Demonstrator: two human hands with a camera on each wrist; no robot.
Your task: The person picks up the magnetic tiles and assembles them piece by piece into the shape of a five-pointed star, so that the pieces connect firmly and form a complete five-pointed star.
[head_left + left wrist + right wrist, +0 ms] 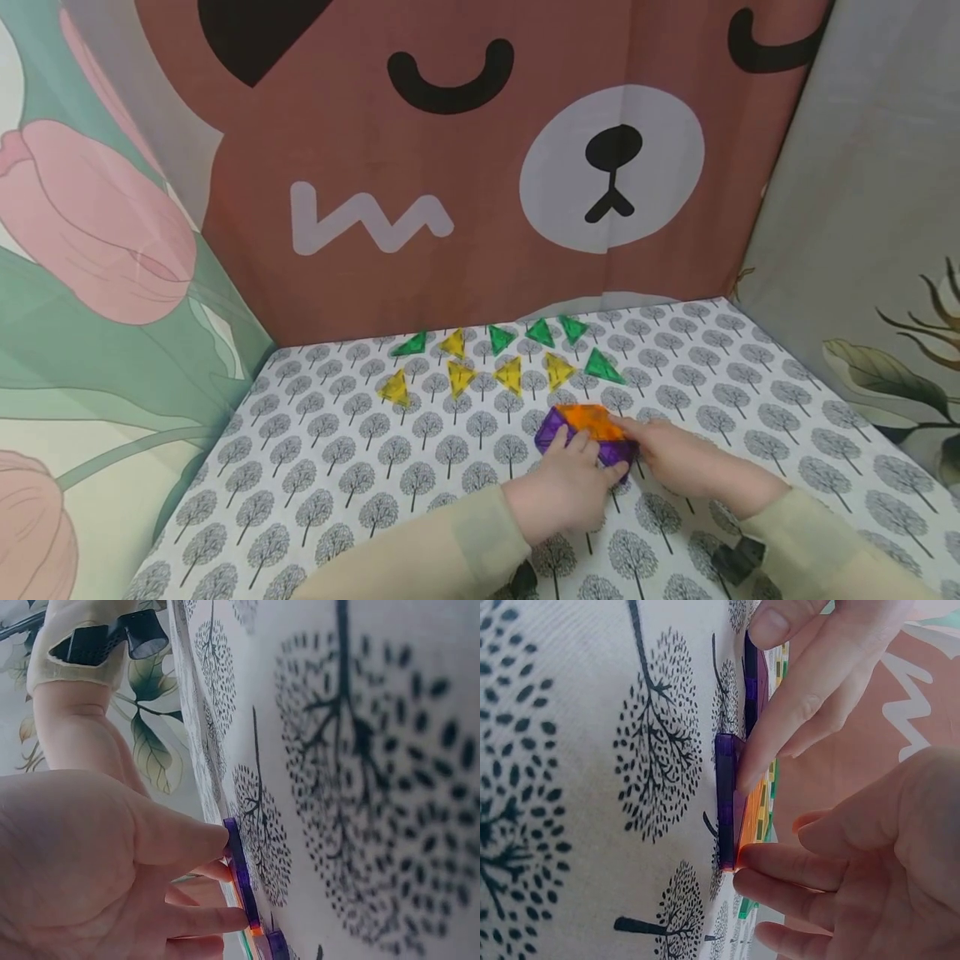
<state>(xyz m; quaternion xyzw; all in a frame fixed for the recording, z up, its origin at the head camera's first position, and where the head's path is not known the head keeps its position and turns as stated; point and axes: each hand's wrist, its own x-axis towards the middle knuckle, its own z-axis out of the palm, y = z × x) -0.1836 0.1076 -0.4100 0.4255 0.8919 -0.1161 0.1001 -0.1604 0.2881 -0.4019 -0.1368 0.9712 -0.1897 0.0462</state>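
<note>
Translucent orange tiles (592,419) and purple tiles (550,428) lie flat against each other on the cloth, the orange at the far side and the purple nearer me. My left hand (566,493) spreads its fingers over the purple ones; its thumb touches a near edge, seen in the left wrist view on a purple tile (240,866). At the right end of the group, my right hand (678,454) touches the edge with extended fingertips. The right wrist view shows those fingers beside a purple tile (726,799). My left palm and fingers hide part of the purple tiles.
Behind the group lie two loose rows of triangular tiles, several yellow, such as one yellow tile (558,372), and several green, such as one green tile (603,367). A tree-print cloth (375,492) covers the table. Printed curtains (480,283) hang at its back and sides.
</note>
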